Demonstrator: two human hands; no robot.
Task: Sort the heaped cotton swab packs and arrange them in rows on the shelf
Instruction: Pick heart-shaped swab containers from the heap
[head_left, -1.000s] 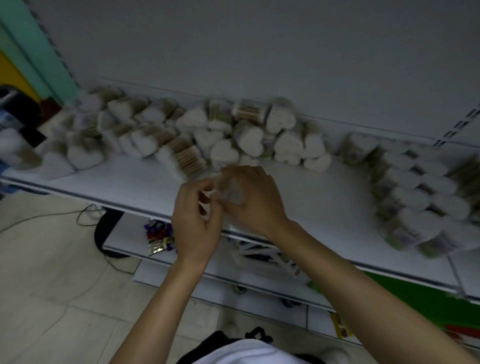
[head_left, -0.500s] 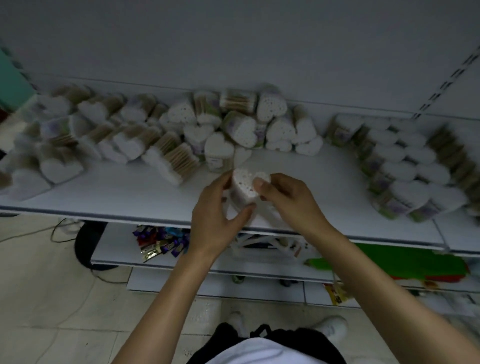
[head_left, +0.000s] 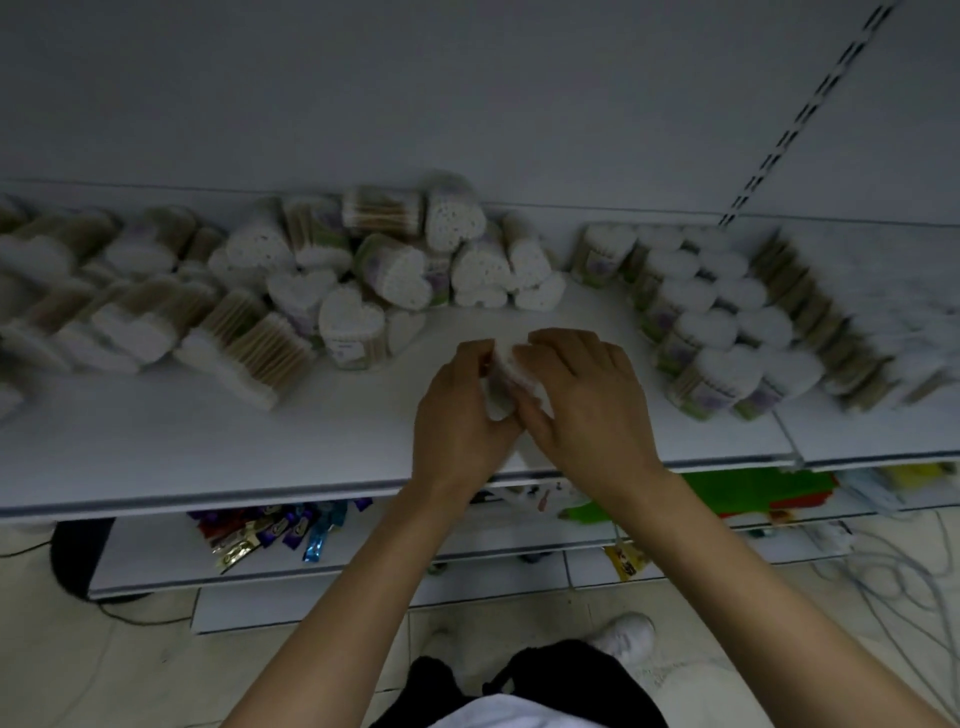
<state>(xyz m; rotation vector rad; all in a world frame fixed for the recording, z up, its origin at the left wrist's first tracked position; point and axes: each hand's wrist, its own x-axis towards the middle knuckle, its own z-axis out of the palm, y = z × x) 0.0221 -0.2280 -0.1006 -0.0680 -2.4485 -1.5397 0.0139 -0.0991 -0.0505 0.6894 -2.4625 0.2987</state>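
Observation:
Both my hands meet over the middle of the white shelf (head_left: 156, 457). My left hand (head_left: 457, 415) and my right hand (head_left: 587, 405) grip heart-shaped cotton swab packs (head_left: 501, 384) between them; how many packs they hold is hidden by the fingers. A jumbled heap of packs (head_left: 353, 270) stretches along the back left and centre of the shelf. To the right, packs stand in tidy rows (head_left: 717, 322).
The shelf's back panel (head_left: 467, 104) rises right behind the heap. A lower shelf holds coloured sachets (head_left: 280, 530) and green packaging (head_left: 748, 488). Cables (head_left: 883, 582) lie on the tiled floor at the right, and a white shoe (head_left: 623, 634) shows below.
My hands have moved forward from the shelf's front edge to farther over the shelf surface, still holding packs together. The view has shifted right, bringing the tidy rows closer to centre.

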